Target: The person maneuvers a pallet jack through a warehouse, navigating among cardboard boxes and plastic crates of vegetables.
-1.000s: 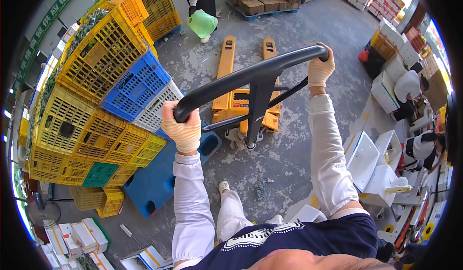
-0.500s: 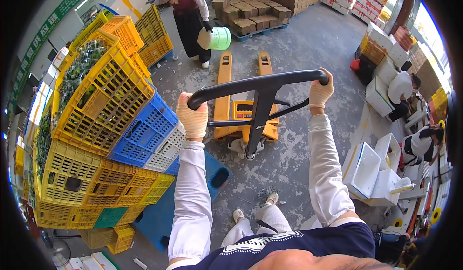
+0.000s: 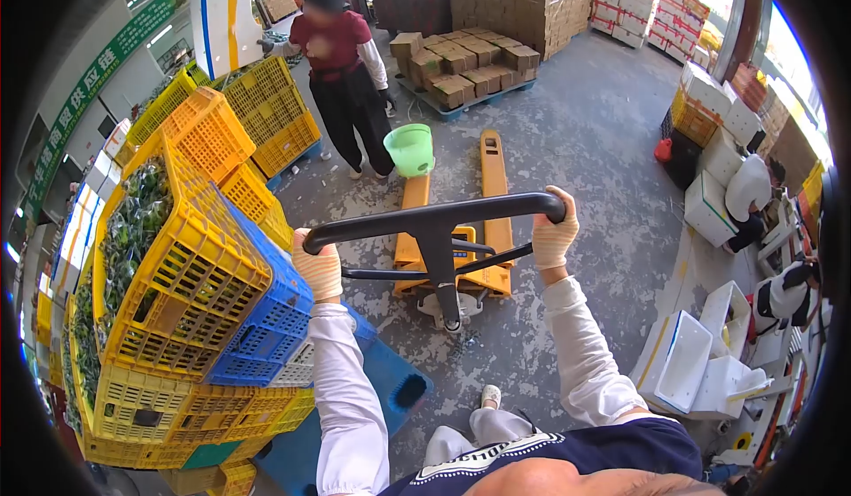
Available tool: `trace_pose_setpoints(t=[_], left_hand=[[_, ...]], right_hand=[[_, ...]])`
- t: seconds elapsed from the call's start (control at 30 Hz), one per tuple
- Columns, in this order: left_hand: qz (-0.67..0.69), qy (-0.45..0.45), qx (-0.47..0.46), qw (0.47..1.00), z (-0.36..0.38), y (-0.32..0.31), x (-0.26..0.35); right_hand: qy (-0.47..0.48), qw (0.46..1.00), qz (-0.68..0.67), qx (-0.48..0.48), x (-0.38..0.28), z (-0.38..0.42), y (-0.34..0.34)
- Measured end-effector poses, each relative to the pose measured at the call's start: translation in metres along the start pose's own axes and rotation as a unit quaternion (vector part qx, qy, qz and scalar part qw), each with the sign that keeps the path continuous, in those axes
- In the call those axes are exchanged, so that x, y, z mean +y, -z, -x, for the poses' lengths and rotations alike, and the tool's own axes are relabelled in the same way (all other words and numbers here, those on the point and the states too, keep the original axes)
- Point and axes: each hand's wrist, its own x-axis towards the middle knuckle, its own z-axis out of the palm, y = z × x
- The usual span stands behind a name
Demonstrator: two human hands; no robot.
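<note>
Both my hands grip the black handle (image 3: 434, 217) of a yellow pallet jack (image 3: 498, 208). My left hand (image 3: 317, 265), in a pale striped glove, is wrapped round the handle's left end. At the right end my right hand (image 3: 556, 230), gloved the same way, is closed on the grip. Beyond the handle, two forks point away from me over the floor. A light green bucket (image 3: 409, 149) overlaps the left fork's far end in this view. Beside it stands a co-worker (image 3: 341, 62) in a dark red top, one gloved hand lowered just above the bucket.
Stacked yellow and blue crates (image 3: 191, 283) with bagged greens rise close on my left, beside a blue pallet (image 3: 390, 390). Ahead, cardboard boxes (image 3: 474, 57) sit on another pallet. White foam boxes (image 3: 678, 359) line the right, near two seated people (image 3: 753, 190).
The green bucket has gone from tilted in the co-worker's hand to upright at the left fork. My hands and the handle have shifted down and left in view, and the camera looks farther ahead.
</note>
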Motion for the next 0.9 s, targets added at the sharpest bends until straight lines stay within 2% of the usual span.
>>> trace_pose_setpoints(t=[0.03, 0.1, 0.2, 0.23, 0.27, 0.33, 0.37, 0.47, 0.5, 0.6, 0.8, 0.9], left_hand=[[0.02, 0.026, -0.013, 0.999, -0.005, -0.004, -0.008], [-0.067, 0.019, -0.016, 0.997, -0.013, -0.014, 0.005], [-0.061, 0.004, -0.023, 0.998, -0.027, -0.031, 0.009], [0.004, -0.019, -0.014, 1.0, -0.031, -0.041, -0.005], [0.007, -0.016, -0.021, 1.0, -0.037, -0.047, -0.009], [0.043, 0.017, -0.023, 0.999, -0.046, -0.051, -0.019], [0.011, -0.024, -0.008, 1.0, -0.051, -0.056, -0.023], [0.008, -0.051, -0.008, 0.999, -0.066, -0.067, -0.028], [0.024, -0.021, -0.016, 0.999, -0.071, -0.069, -0.03], [0.044, -0.003, -0.032, 0.999, -0.08, -0.077, -0.032], [0.033, -0.044, -0.033, 0.998, -0.1, -0.09, -0.037], [0.053, -0.026, -0.044, 0.997, -0.109, -0.096, -0.043]], right_hand=[[0.0, 1.0, 0.002, 0.0, 0.005, -0.003, -0.005], [-0.016, 1.0, -0.005, 0.002, 0.011, -0.013, -0.017], [-0.002, 1.0, -0.007, 0.017, 0.018, -0.028, -0.034], [-0.005, 1.0, 0.008, 0.028, 0.027, -0.034, -0.04], [-0.008, 0.999, 0.015, 0.031, 0.032, -0.039, -0.046], [-0.008, 0.999, 0.008, 0.03, 0.04, -0.039, -0.057], [0.001, 0.999, 0.023, 0.035, 0.03, -0.041, -0.063], [-0.011, 0.998, 0.024, 0.052, 0.044, -0.047, -0.077], [-0.008, 0.998, 0.027, 0.063, 0.052, -0.05, -0.083], [-0.016, 0.998, 0.008, 0.061, 0.063, -0.056, -0.091], [-0.043, 0.997, 0.021, 0.067, 0.072, -0.061, -0.103], [-0.078, 0.995, -0.012, 0.067, 0.074, -0.061, -0.108]])
